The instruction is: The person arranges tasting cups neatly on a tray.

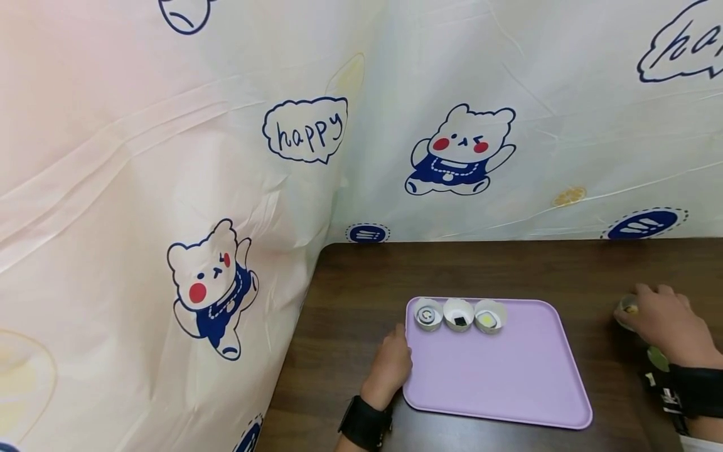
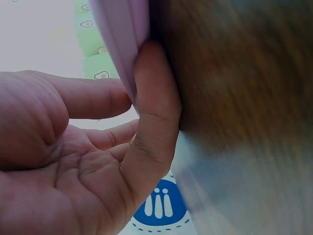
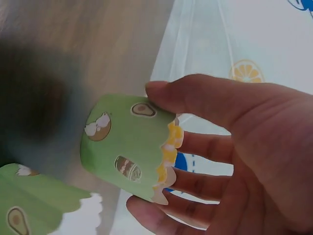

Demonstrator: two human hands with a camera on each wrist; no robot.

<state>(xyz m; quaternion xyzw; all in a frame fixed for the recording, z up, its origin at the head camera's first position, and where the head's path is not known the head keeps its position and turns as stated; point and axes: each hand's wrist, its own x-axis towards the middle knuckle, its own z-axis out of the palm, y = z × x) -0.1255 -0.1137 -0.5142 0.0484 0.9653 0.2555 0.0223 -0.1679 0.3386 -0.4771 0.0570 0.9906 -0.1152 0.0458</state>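
Note:
My left hand (image 1: pixel 388 359) pinches the left rim of a lilac tray (image 1: pixel 497 376) between thumb and fingers. In the left wrist view, the tray edge (image 2: pixel 124 39) sits between the thumb and a finger that reaches under it. At the right, my right hand (image 1: pixel 672 323) holds a green paper baking cup (image 3: pixel 129 142) with avocado prints and a scalloped rim, its fingers around that rim. Something yellow shows inside. Along the tray's back left stand three pale cups: one with a swirled piece (image 1: pixel 427 315), one with a black piece (image 1: pixel 460 321), one with a yellowish piece (image 1: pixel 487 321).
A second green cup (image 3: pixel 34 200) stands beside the held one, partly under my right wrist in the head view. The brown wooden table (image 1: pixel 339 301) meets a printed cloth (image 1: pixel 361 157) at its back and left sides.

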